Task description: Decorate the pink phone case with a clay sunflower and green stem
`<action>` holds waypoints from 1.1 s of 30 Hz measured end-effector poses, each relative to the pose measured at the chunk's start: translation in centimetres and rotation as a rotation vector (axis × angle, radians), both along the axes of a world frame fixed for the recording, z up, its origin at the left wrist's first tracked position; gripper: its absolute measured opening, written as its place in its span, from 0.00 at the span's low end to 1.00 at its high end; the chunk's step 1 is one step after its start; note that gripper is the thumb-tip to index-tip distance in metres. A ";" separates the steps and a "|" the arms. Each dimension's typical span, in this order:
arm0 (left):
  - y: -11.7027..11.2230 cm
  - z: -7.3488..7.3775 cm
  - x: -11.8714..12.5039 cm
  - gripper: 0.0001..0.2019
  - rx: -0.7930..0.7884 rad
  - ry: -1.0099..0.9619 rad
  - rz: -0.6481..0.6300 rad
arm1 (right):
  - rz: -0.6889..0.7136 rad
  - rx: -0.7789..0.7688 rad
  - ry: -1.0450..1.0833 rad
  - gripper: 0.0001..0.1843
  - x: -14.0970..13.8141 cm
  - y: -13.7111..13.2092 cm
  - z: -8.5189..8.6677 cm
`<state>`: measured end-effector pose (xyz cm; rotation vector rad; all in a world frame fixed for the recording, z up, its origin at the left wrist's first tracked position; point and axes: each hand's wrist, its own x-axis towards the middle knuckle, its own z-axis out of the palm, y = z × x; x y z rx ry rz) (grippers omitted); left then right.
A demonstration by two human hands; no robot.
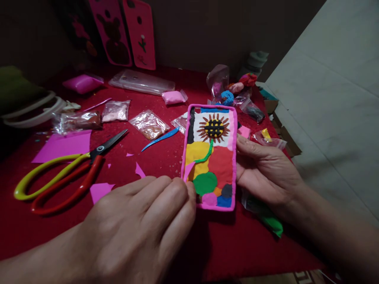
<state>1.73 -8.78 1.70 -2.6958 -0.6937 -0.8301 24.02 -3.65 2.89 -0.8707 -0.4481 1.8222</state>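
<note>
**Soft clay on a stiff shell: hold it by the rim**

Clay in many colours covers the phone case [211, 157], which is propped above the red worktop [142, 165] between the two hands. The right hand [266, 173] cradles its right edge, thumb laid along the pink rim and the other fingers behind it. The left hand [139, 225] rests knuckles-up at the lower left corner, its fingers drawn together and pinching a small pink clay strip [188, 170] that peels off the left border.

By my reading the case is light, with a fairly stiff shell beneath, but the clay face looks soft and easy to dent or smear. It is best taken by the long side edges or from behind, never by pressing on the decorated front.

Its long axis runs away from the person, leaning slightly left at the top. The sunflower [213, 128] sits at the far end, the green, pink and blue blobs at the near end, and the decorated face looks up toward the camera.

To the left lie scissors [68, 173] with yellow and red handles, a blue modelling tool [161, 139], pink paper scraps [100, 191] and small bags of clay [149, 124].
</note>
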 end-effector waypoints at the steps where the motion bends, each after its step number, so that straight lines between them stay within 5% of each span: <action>1: 0.1 -0.1 -0.1 0.16 -0.010 -0.012 0.036 | 0.002 -0.002 -0.001 0.14 0.0 0.0 0.0; 14: -0.4 -2.2 0.2 0.15 -0.096 -0.184 0.039 | 0.044 -0.001 -0.027 0.14 -0.1 -0.1 0.0; 26: -1.1 -1.0 0.7 0.16 -0.109 -0.180 0.053 | 0.051 0.029 -0.045 0.13 -0.2 -0.3 0.1; 33: -0.5 0.3 0.4 0.18 -0.078 0.001 0.004 | 0.039 0.002 -0.038 0.13 -0.3 -0.4 0.3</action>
